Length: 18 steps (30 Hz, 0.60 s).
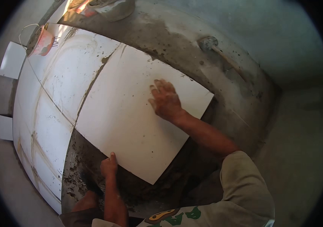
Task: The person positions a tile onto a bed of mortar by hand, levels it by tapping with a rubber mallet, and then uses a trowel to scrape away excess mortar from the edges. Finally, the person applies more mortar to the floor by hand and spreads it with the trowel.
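Observation:
A large white floor tile (131, 102) lies in front of me, its far left edge lined up against the laid tiles (61, 83). My right hand (165, 99) is over the tile's upper middle, palm down with fingers apart and slightly bent. At the near left edge, my left hand (109, 164) is closed, its thumb at the tile's rim and its fingers mostly hidden. Dark, lumpy mortar (78, 178) shows beside and below the near edges.
An orange-red bucket (42, 42) with a wire handle stands on the laid tiles. A long-handled tool (225, 56) lies on the rough floor near the right wall. A large basin (116, 8) is at the top. Small white tile pieces (13, 60) are along the left wall.

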{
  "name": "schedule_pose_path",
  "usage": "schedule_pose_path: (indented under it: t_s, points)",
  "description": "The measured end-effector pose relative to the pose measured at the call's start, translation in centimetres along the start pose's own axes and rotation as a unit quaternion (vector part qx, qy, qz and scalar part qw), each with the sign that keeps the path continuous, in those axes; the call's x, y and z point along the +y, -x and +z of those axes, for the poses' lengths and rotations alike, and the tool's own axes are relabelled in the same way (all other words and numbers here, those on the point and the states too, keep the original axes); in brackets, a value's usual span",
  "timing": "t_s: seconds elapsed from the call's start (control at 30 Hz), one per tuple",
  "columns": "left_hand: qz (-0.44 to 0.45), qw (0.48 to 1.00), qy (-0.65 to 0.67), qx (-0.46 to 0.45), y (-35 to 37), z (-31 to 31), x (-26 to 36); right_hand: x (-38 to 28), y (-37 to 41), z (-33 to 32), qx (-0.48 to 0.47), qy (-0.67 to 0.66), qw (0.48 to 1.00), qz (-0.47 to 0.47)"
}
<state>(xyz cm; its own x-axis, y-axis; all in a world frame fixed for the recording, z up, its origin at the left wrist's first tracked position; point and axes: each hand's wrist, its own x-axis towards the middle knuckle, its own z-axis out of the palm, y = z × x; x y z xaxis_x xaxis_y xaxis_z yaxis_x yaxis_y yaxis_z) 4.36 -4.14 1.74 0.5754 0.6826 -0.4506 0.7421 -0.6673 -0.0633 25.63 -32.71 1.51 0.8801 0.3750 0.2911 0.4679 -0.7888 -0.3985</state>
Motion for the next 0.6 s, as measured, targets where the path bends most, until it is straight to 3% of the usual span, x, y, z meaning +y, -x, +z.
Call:
schedule_pose_path:
  t_s: [0.17, 0.23, 0.27, 0.33, 0.4, 0.47, 0.5, 0.57, 0.6]
  points:
    - [0.047, 0.994, 0.074, 0.068, 1.0, -3.8, 5.4, -4.3, -0.9, 0.2, 0.04, -0.095, 0.992, -0.077]
    - [0.217, 0.939, 0.178, 0.201, -0.4, -2.4, 6.2, -3.3, 0.2, 1.0, 0.03, -0.1, 0.992, -0.073]
    - [0.22, 0.939, 0.177, 0.198, -1.0, -1.5, 6.9, -2.2, 1.5, 2.5, 0.01, -0.095, 0.993, -0.075]
    - [0.331, 0.914, 0.078, 0.222, -1.9, -0.3, 8.8, -0.6, 3.7, 3.8, -0.012, -0.09, 0.993, -0.07]
    - [0.303, 0.936, 0.04, 0.177, -1.0, 0.5, 11.9, 0.2, 5.4, 4.3, -0.051, -0.089, 0.989, -0.106]
    - [0.272, 0.955, -0.006, 0.114, -0.3, 0.8, 14.4, 1.5, 6.1, 2.0, -0.078, -0.134, 0.985, -0.08]
    - [0.253, 0.961, 0.007, 0.106, -0.1, 1.0, 15.4, 2.5, 6.5, 0.0, -0.097, -0.176, 0.978, -0.055]
    - [0.243, 0.967, 0.002, 0.07, 1.0, 1.7, 15.2, 5.1, 8.7, -6.0, -0.059, -0.134, 0.989, -0.001]
    - [0.241, 0.966, -0.002, 0.087, 0.7, 1.8, 15.2, 6.0, 10.5, -9.6, -0.033, -0.121, 0.989, 0.083]
